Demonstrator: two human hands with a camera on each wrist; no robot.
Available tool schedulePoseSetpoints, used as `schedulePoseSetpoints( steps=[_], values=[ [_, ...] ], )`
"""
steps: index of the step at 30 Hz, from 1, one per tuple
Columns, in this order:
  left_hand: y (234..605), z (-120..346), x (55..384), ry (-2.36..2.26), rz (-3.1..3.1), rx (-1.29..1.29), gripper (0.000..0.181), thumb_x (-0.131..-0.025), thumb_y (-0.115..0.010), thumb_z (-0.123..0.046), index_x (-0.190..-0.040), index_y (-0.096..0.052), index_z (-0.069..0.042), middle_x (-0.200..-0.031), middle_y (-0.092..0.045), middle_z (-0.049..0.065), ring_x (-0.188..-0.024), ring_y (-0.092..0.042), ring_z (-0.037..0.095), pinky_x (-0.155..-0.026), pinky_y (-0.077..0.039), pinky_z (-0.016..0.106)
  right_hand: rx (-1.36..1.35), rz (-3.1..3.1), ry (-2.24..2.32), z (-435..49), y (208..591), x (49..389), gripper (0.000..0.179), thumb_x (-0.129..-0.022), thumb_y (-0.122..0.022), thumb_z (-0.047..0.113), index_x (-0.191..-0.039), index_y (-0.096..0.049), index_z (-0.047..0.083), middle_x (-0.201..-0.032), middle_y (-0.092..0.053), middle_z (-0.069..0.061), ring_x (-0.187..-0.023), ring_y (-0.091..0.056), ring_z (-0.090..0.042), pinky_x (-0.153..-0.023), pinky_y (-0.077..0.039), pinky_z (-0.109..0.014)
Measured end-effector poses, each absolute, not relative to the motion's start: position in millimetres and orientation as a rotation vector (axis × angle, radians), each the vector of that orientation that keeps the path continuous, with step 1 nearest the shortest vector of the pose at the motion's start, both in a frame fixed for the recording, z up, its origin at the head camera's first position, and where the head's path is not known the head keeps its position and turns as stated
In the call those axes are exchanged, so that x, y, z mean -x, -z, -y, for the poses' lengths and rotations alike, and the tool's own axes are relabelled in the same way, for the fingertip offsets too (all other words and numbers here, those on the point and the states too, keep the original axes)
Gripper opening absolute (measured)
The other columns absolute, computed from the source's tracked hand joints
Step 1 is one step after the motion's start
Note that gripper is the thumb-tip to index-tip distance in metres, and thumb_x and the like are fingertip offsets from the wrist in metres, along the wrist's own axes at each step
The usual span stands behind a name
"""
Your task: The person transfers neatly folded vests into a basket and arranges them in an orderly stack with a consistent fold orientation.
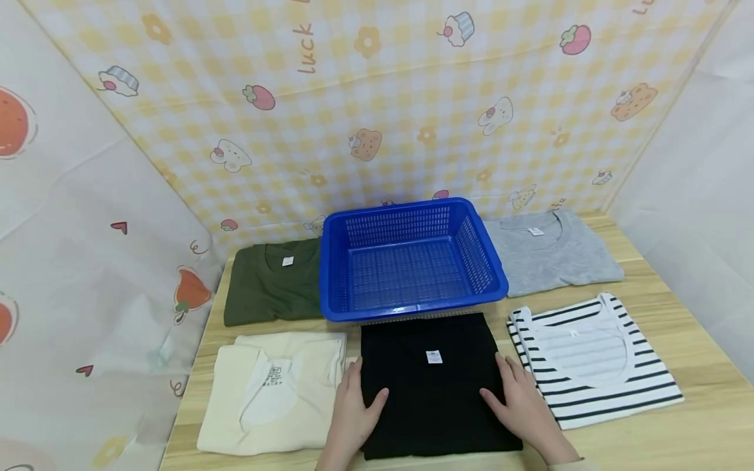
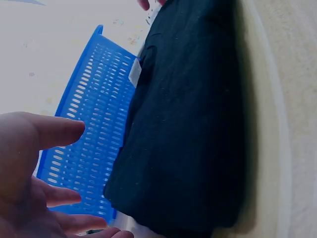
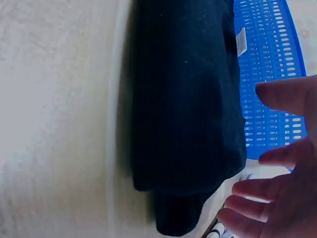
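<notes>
A folded black T-shirt [image 1: 436, 405] with a white neck label lies flat on the wooden table in front of the basket. At its left edge is my left hand [image 1: 355, 407], thumb over the fabric and fingers extended along the side. My right hand [image 1: 521, 400] mirrors it at the right edge, its fingers spread and nearly straight. In the left wrist view the left hand [image 2: 34, 173] has its thumb and fingers apart beside the black shirt [image 2: 183, 119]. The right wrist view shows the right hand [image 3: 282, 168] with fingers likewise spread.
Behind the black shirt stands a blue plastic basket [image 1: 502, 288] with nothing in it. Folded shirts lie around: dark green [image 1: 265, 294] and grey [image 1: 554, 261] at the back, cream [image 1: 230, 386] at left, striped [image 1: 624, 392] at right. A patterned cloth wall [image 1: 377, 98] rises behind the table.
</notes>
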State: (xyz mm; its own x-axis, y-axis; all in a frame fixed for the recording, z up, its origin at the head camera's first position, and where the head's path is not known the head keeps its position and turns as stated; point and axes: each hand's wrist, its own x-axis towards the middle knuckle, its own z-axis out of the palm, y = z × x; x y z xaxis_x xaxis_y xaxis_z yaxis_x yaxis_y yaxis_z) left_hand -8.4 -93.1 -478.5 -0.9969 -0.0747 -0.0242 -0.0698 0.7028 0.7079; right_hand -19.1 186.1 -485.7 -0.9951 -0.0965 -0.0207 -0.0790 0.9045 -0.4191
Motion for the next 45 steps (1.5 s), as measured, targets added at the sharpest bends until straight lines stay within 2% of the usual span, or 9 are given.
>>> schedulePoseSetpoints(
  steps=[10,17,24,27,32,37,41,45],
  values=[
    [484.1,90.4,9.5,1.297,2.898,-0.151,0.073,-0.078,-0.069,-0.025,-0.13,-0.035,0.013,-0.127,-0.041,0.034,-0.114,-0.041,0.048,-0.091,-0.036,0.056,0.029,-2.947,0.652,-185.5,494.5,20.4,0.073,-0.081,-0.064,0.03,-0.132,-0.034,-0.012,-0.119,-0.045,-0.031,-0.103,-0.044,-0.043,-0.082,-0.041,-0.055],
    [485.4,83.7,10.9,1.33,2.884,-0.241,0.073,-0.077,-0.07,-0.023,-0.128,-0.035,0.016,-0.124,-0.041,0.036,-0.114,-0.039,0.049,-0.092,-0.035,0.057,0.096,-3.068,0.785,-181.5,498.2,19.1,0.07,-0.077,-0.069,0.022,-0.125,-0.038,-0.017,-0.108,-0.047,-0.032,-0.098,-0.045,-0.043,-0.078,-0.04,-0.053],
    [489.3,76.3,14.8,1.381,2.838,-0.375,0.073,-0.077,-0.07,-0.024,-0.127,-0.036,0.015,-0.12,-0.042,0.035,-0.112,-0.041,0.048,-0.09,-0.037,0.056,0.098,-3.135,0.829,-177.9,499.8,21.8,0.072,-0.076,-0.069,0.02,-0.122,-0.036,-0.023,-0.098,-0.05,-0.032,-0.089,-0.049,-0.039,-0.074,-0.041,-0.048],
    [494.7,76.4,16.3,1.405,2.792,-0.404,0.072,-0.076,-0.069,-0.025,-0.126,-0.037,0.016,-0.117,-0.045,0.033,-0.11,-0.045,0.045,-0.09,-0.038,0.054,0.025,-3.074,0.861,-177.6,500.1,24.3,0.072,-0.079,-0.066,0.021,-0.123,-0.033,-0.025,-0.101,-0.049,-0.035,-0.091,-0.05,-0.041,-0.076,-0.042,-0.049],
    [500.9,81.3,19.0,1.476,2.715,-0.391,0.065,-0.076,-0.068,-0.022,-0.12,-0.043,0.018,-0.106,-0.056,0.026,-0.098,-0.054,0.037,-0.085,-0.044,0.047,-0.129,-2.882,0.973,-178.8,500.2,29.5,0.07,-0.085,-0.059,0.024,-0.125,-0.029,-0.025,-0.118,-0.041,-0.042,-0.107,-0.044,-0.05,-0.089,-0.037,-0.056],
    [497.2,84.0,22.2,1.614,2.704,-0.402,0.051,-0.078,-0.066,-0.022,-0.112,-0.05,0.014,-0.096,-0.062,0.022,-0.086,-0.061,0.031,-0.077,-0.048,0.04,-0.222,-2.803,1.109,-179.5,500.6,33.7,0.06,-0.086,-0.057,0.02,-0.123,-0.035,-0.022,-0.119,-0.043,-0.04,-0.111,-0.043,-0.05,-0.091,-0.036,-0.055],
    [494.9,84.5,23.6,1.657,2.738,-0.415,0.05,-0.081,-0.064,-0.024,-0.111,-0.05,0.014,-0.094,-0.063,0.021,-0.083,-0.061,0.03,-0.074,-0.048,0.039,-0.235,-2.794,1.116,-179.1,500.4,36.4,0.057,-0.087,-0.058,0.022,-0.119,-0.039,-0.022,-0.113,-0.048,-0.039,-0.105,-0.048,-0.048,-0.087,-0.04,-0.053],
    [496.7,85.0,25.3,1.694,2.753,-0.383,0.048,-0.083,-0.062,-0.025,-0.109,-0.052,0.014,-0.093,-0.063,0.021,-0.082,-0.06,0.029,-0.073,-0.049,0.04,-0.283,-2.754,1.132,-180.5,501.0,40.2,0.054,-0.086,-0.058,0.023,-0.116,-0.044,-0.02,-0.103,-0.056,-0.032,-0.094,-0.055,-0.04,-0.082,-0.043,-0.05]
  ],
)
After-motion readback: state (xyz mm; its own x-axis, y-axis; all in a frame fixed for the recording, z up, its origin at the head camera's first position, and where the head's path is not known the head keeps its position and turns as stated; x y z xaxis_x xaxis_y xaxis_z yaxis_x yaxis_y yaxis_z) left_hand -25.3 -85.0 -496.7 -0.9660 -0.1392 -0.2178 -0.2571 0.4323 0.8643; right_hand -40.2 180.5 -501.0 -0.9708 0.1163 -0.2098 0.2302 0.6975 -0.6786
